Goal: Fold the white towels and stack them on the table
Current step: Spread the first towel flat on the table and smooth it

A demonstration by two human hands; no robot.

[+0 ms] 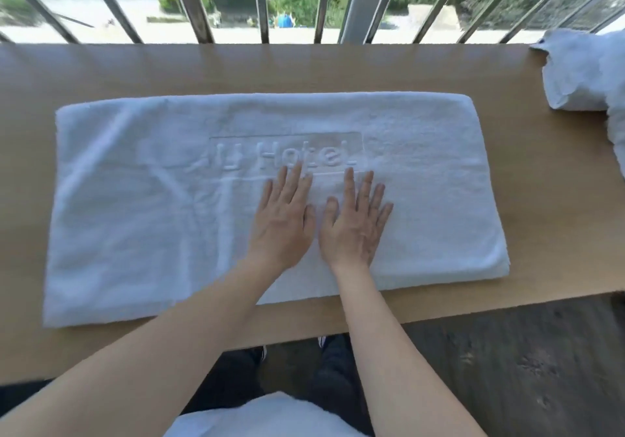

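A white towel (142,200) with raised "Hotel" lettering lies flat across the wooden table (541,217), folded into a long rectangle with a doubled edge at its right end. My left hand (282,220) and my right hand (355,223) rest palm down side by side on the towel's middle, fingers straight and pointing away from me, just below the lettering. A second white towel (581,71) lies crumpled at the table's far right corner, partly out of view.
Metal window bars (362,0) run along the table's far edge, with greenery and pavement outside. The table's near edge crosses below the towel; dark floor (507,362) and my shoes (324,342) show beneath it. Bare wood lies right of the flat towel.
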